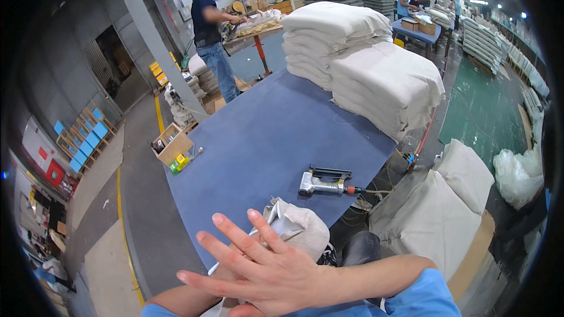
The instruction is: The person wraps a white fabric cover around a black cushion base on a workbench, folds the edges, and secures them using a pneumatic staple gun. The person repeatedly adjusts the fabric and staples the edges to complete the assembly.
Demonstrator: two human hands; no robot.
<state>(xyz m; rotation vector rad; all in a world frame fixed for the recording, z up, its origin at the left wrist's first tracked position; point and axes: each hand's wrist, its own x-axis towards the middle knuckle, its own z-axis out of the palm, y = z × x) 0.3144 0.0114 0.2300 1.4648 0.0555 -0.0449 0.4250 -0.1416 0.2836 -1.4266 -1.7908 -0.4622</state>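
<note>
My right hand [273, 273] is raised in the foreground, its fingers spread and the back of the hand toward me. It appears to hold nothing. My left forearm [182, 300] comes in from the lower left and passes behind it. The right hand covers most of my left hand [221, 271], so its fingers do not show. Just beyond the hands, at the near edge of the blue-grey worktable [252, 141], sits a bunched cream cloth-like bundle [308, 232] with grey-white flaps. Farther right on the tabletop lies a silver pneumatic staple gun [323, 183], apart from both hands.
Stacked cream upholstered cushions [385, 79] fill the table's far right. A small wooden box [173, 144] stands at its left edge beside a yellow-green packet [179, 164]. More covered cushions [426, 223] stand at lower right. An air hose [376, 191] leaves the staple gun. A co-worker [214, 41] stands beyond.
</note>
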